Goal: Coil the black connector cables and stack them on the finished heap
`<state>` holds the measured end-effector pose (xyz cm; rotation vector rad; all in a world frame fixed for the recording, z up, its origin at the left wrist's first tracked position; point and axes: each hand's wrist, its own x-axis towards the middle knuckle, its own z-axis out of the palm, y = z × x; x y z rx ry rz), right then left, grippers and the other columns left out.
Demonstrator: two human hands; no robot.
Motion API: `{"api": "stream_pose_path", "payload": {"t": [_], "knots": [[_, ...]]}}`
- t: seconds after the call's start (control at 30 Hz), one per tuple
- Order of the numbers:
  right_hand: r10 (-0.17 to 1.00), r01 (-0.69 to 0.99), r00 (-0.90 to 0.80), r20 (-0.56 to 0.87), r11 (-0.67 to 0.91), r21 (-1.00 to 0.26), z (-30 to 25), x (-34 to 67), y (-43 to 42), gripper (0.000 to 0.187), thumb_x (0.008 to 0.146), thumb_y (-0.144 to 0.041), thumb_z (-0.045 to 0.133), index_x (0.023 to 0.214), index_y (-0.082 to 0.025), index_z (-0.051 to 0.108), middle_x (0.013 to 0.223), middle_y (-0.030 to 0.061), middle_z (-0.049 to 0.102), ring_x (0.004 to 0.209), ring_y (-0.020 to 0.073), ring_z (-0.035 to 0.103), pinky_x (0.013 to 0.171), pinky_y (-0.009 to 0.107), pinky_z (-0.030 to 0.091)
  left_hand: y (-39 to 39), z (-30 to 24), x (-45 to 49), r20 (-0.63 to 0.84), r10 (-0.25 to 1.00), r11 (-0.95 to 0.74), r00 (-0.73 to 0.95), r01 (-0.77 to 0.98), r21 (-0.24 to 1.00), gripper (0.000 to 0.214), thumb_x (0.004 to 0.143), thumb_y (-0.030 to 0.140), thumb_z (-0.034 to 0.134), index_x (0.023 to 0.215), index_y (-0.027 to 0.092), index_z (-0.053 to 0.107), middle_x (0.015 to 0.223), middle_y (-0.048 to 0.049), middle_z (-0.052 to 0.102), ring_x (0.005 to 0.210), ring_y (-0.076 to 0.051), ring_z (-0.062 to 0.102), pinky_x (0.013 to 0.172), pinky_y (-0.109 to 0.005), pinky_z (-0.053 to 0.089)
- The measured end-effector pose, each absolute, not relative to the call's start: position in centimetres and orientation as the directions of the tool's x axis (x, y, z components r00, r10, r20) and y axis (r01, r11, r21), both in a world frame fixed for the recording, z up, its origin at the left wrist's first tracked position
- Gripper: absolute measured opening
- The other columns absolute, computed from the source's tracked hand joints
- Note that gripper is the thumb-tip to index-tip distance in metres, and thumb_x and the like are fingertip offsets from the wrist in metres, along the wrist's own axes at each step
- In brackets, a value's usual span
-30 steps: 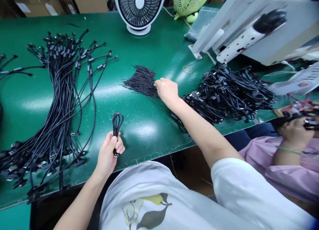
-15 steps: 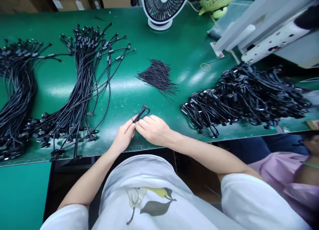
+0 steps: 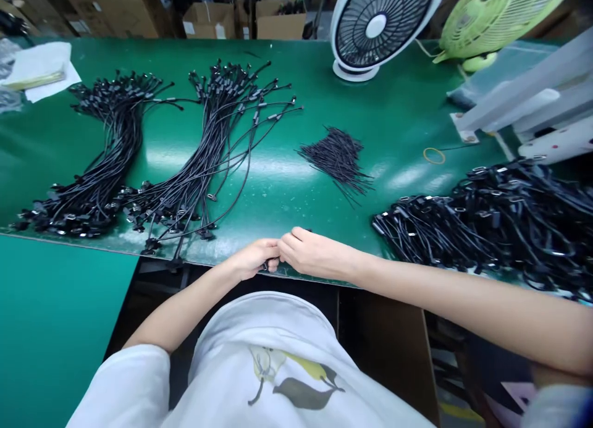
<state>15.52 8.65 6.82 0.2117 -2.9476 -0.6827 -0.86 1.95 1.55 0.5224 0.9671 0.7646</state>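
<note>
My left hand and my right hand meet at the near edge of the green table, fingertips pinched together. Between them sits a small coiled black cable, almost wholly hidden by the fingers. Both hands are closed on it. A fan-shaped heap of thin black twist ties lies just beyond the hands. To the right is a big pile of coiled black cables. Two sheaves of straight black cables lie at the left.
A white and black desk fan and a green fan stand at the table's far edge. A yellow rubber band lies on the table. White rails are at the right. Cardboard boxes stand behind; a lower green surface is at left.
My right hand left the twist ties and joined my left hand on the coiled cable. Both hands drew back to the near table edge, and the view shifted left.
</note>
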Motion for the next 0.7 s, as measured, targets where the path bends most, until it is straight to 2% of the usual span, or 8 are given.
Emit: {"api": "stream_pose_path", "payload": {"t": [0.1,0.2,0.3,0.43,0.5,0.57,0.63,0.7], "knots": [[-0.090,-0.092,-0.996,-0.025,0.915,0.392,6.6,15.3,8.4,0.023,0.086,-0.004,0.043,0.073,-0.013,0.060,0.064,0.0058,0.050,0.061,0.0179,0.044,0.056,0.033,0.024,1.7,1.6,-0.4,-0.537,0.779,0.626,0.323,-0.368,0.688,0.028,0.062,0.030,0.078,0.064,0.014,0.056,0.054,0.0056,0.045,0.048,-0.005,0.036,0.050,-0.021,0.030],[0.116,0.095,-0.990,-0.078,0.968,0.234,6.3,14.9,8.5,0.020,0.084,-0.007,0.046,0.073,-0.014,0.060,0.065,0.0073,0.056,0.060,0.0186,0.047,0.054,0.032,0.020,1.8,1.5,0.1,-0.501,0.836,0.546,0.225,-0.437,0.715,0.017,0.065,0.025,0.071,0.065,0.013,0.059,0.058,0.0029,0.050,0.055,-0.007,0.043,0.055,-0.021,0.035],[0.394,0.395,-0.918,-0.037,0.918,-0.020,5.8,14.2,8.8,0.020,0.088,-0.014,0.045,0.077,-0.013,0.062,0.072,0.0089,0.063,0.064,0.0175,0.052,0.055,0.029,0.022,2.4,1.1,0.3,-0.462,0.883,0.432,0.081,-0.522,0.735,0.017,0.072,0.030,0.067,0.069,0.014,0.061,0.066,0.0009,0.055,0.063,-0.009,0.048,0.065,-0.022,0.040],[0.719,0.590,-0.694,0.029,0.591,-0.550,4.2,13.6,9.2,0.031,0.094,-0.028,0.040,0.074,-0.015,0.060,0.074,0.0052,0.064,0.068,0.0150,0.055,0.062,0.026,0.031,2.9,1.2,0.1,-0.343,0.931,0.214,-0.124,-0.576,0.789,0.015,0.075,0.030,0.068,0.082,0.017,0.068,0.082,-0.0019,0.061,0.080,-0.013,0.055,0.084,-0.026,0.043],[0.786,0.498,-0.615,-0.052,0.337,-0.799,3.4,13.6,9.4,0.033,0.093,-0.035,0.041,0.071,-0.017,0.056,0.065,0.0008,0.058,0.061,0.0129,0.050,0.060,0.024,0.033,2.7,1.6,-0.3,-0.185,0.962,0.084,-0.201,-0.428,0.900,0.009,0.076,0.025,0.066,0.080,0.019,0.071,0.092,-0.0035,0.060,0.090,-0.016,0.056,0.091,-0.029,0.041],[0.813,0.399,-0.571,-0.114,0.154,-0.904,3.1,14.0,9.5,0.034,0.092,-0.039,0.042,0.067,-0.018,0.052,0.059,-0.0019,0.050,0.056,0.0117,0.044,0.057,0.024,0.032,2.3,2.1,-0.9,-0.009,0.991,-0.008,-0.137,-0.119,0.993,0.015,0.080,0.020,0.060,0.074,0.020,0.073,0.093,-0.0040,0.057,0.094,-0.018,0.054,0.095,-0.031,0.039],[0.826,0.357,-0.557,-0.080,0.152,-0.922,3.4,14.4,9.2,0.034,0.091,-0.040,0.044,0.066,-0.018,0.051,0.060,-0.0017,0.050,0.058,0.0119,0.044,0.059,0.024,0.032,2.2,2.4,-1.5,0.045,0.999,-0.044,-0.007,0.156,0.987,0.023,0.083,0.017,0.054,0.074,0.021,0.075,0.090,-0.0044,0.054,0.095,-0.019,0.053,0.096,-0.032,0.039],[0.791,0.340,-0.612,0.005,0.269,-0.901,4.1,14.6,8.5,0.034,0.091,-0.039,0.045,0.066,-0.018,0.053,0.066,0.0004,0.055,0.064,0.0130,0.048,0.063,0.025,0.034,2.4,2.6,-2.0,-0.017,0.999,0.010,0.030,0.218,0.976,0.026,0.084,0.018,0.051,0.083,0.021,0.076,0.090,-0.0050,0.054,0.095,-0.019,0.052,0.095,-0.032,0.040]]}}
